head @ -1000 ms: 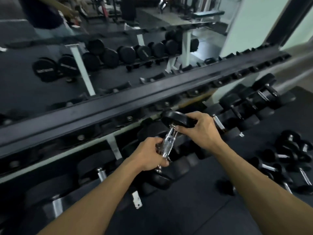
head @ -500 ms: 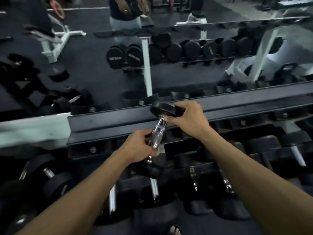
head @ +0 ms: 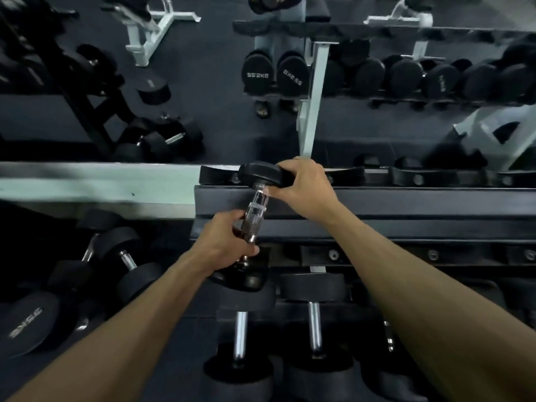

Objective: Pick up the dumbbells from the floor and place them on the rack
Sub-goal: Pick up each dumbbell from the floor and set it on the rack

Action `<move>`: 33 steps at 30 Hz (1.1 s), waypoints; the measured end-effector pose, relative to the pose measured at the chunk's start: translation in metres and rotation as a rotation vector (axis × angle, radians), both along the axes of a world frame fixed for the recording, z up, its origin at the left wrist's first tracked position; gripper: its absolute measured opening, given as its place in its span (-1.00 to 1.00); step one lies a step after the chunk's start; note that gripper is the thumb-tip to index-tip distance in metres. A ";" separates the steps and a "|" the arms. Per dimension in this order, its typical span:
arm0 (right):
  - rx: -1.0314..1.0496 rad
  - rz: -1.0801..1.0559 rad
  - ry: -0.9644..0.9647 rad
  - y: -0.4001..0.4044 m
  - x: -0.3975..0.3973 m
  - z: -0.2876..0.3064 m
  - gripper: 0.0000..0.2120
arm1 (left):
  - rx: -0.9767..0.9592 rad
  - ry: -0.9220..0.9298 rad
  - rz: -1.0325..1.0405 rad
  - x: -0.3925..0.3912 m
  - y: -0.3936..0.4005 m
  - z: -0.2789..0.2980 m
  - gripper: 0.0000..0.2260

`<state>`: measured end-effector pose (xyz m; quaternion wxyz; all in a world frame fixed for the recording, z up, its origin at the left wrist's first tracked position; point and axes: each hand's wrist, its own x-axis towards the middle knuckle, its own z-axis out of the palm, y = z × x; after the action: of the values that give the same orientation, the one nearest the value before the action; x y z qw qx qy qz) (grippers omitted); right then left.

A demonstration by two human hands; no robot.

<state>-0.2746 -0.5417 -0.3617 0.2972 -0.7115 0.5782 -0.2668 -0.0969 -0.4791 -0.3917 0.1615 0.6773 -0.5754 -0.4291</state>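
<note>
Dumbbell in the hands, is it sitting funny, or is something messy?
The dumbbell is tilted, its far head over the top rack, not settled; both hands hold it. Left of the rack, loose dumbbells lie jumbled, not racked.

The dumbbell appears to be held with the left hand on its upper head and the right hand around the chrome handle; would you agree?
Not quite: the hands are swapped. In the head view the left hand wraps the chrome handle of the dumbbell, and the right hand holds its upper head at the rack.
</note>
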 end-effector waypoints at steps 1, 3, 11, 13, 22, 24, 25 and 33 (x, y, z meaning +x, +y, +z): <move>0.000 0.006 0.007 -0.006 0.008 -0.001 -0.78 | 0.001 0.001 0.018 0.006 -0.005 -0.003 -0.59; 0.013 0.018 0.011 -0.019 0.023 -0.004 -0.78 | 0.000 0.015 0.046 0.016 -0.015 -0.011 -0.55; 0.061 0.013 0.010 -0.054 0.048 -0.025 -0.77 | 0.008 0.068 0.075 0.031 -0.043 -0.030 -0.60; 0.055 0.021 0.020 -0.059 0.049 -0.029 -0.76 | 0.028 0.091 0.063 0.033 -0.045 -0.029 -0.58; 0.060 0.033 0.038 -0.064 0.045 -0.039 -0.69 | 0.046 0.100 0.043 0.034 -0.045 -0.032 -0.49; 0.058 0.046 0.044 -0.064 0.045 -0.038 -0.72 | 0.034 0.097 0.036 0.033 -0.043 -0.032 -0.51; 0.057 0.052 0.044 -0.063 0.045 -0.037 -0.73 | 0.026 0.093 0.030 0.033 -0.043 -0.033 -0.54; 0.080 0.031 0.135 -0.050 0.045 -0.025 -0.61 | -0.101 -0.176 -0.105 0.027 -0.032 -0.017 -0.59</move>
<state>-0.2296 -0.5920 -0.3868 0.2898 -0.7241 0.5962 -0.1902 -0.0698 -0.5113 -0.4085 0.1215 0.6722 -0.6431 -0.3462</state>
